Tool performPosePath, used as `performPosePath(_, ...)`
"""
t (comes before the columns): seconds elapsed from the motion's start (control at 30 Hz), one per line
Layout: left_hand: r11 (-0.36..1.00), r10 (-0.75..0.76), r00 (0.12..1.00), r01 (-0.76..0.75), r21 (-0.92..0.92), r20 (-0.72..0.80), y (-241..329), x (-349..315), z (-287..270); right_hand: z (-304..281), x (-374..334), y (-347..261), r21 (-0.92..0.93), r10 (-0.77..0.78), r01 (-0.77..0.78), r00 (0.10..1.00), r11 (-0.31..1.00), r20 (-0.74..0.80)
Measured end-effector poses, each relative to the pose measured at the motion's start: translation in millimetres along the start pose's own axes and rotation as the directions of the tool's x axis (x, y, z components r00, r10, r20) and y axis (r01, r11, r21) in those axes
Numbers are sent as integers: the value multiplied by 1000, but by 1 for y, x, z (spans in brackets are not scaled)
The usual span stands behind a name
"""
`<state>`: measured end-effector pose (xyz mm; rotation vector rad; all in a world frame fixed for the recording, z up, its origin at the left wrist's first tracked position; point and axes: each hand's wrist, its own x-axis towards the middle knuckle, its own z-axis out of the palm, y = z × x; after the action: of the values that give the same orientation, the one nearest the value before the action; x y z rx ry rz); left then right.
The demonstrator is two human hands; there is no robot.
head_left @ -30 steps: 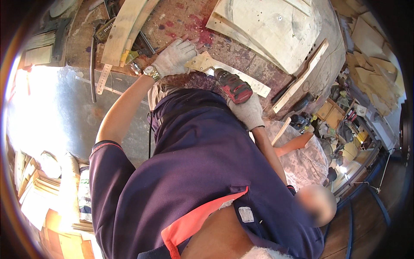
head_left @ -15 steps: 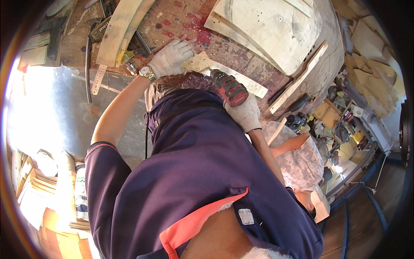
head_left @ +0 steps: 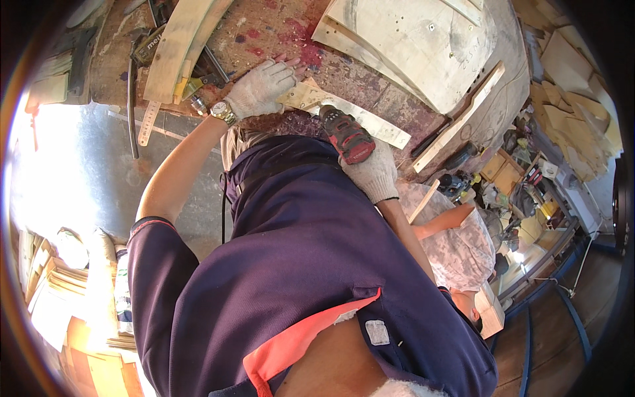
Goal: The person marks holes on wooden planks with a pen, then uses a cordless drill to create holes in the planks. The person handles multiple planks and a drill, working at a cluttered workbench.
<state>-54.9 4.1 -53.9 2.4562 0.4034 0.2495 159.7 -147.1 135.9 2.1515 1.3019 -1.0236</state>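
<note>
My right hand (head_left: 372, 173), in a whitish knit glove, is wrapped round a red and black cordless drill (head_left: 350, 137). The drill's front end meets a pale, flat wooden strip (head_left: 376, 123) lying along the near edge of the workbench. Whether a bit enters the wood is too small to tell. My left hand (head_left: 263, 89), gloved and with a watch at the wrist, lies flat at the strip's left end. Its fingers stretch out over the bench, some bare fingertips showing; the thumb side is partly hidden.
Curved wooden pieces (head_left: 173, 56) and a clamp-like tool lie left on the paint-stained bench (head_left: 261, 36). Large plywood panels (head_left: 403, 46) cover the far right, with a notched wooden strip (head_left: 460, 118) nearer. Another person in a patterned shirt (head_left: 453, 248) is at my right.
The drill and my right hand have shifted slightly left, and the drill's angle has altered a little. My left hand stays almost where it was, at the strip's end.
</note>
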Motion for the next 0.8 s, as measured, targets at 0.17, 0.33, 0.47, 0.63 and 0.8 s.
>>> performPosePath(0.17,999,-10,998,7,39,60,-1,0,-1,-1,0,1,102,-31,41,994,994,-102)
performPosePath(0.33,999,-34,996,34,-2,79,2,0,-3,-8,1,-2,45,8,-9,1000,999,29)
performPosePath(0.47,999,-27,998,29,-19,63,3,0,-4,-11,2,-4,17,-5,5,999,1000,43)
performPosePath(0.63,999,-22,998,24,-28,59,1,0,-3,-11,3,-4,29,12,-13,999,999,38)
performPosePath(0.8,998,-38,994,43,-42,104,1,0,-2,-8,4,-1,-2,-8,8,999,1000,39)
